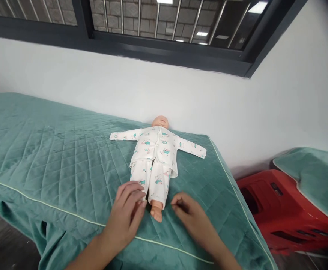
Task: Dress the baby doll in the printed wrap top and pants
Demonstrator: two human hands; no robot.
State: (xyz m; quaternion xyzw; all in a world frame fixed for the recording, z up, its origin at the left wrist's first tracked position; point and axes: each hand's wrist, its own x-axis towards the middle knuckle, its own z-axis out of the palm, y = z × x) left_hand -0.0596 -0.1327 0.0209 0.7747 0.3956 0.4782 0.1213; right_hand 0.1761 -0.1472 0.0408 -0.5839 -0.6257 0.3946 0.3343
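Right up close in the head view, at the left hand point(128, 212), with fingers part-curled over one leg of the trousers point(158, 182); too hidden to tell of any grip. Across to the right hand point(190, 212), just beside the other cuff, visibly holding nothing, with fingers too bent inward to tell how far closed. Up to the doll point(153, 150), face-up on the quilt point(76, 157), by the wall point(54, 71).

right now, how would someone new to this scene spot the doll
Below the dark-framed window, find the green quilted cover. Near its right end, a doll lies on its back, legs toward the left hand and right hand. Its white printed jacket and trousers set it apart from the plain green around it.
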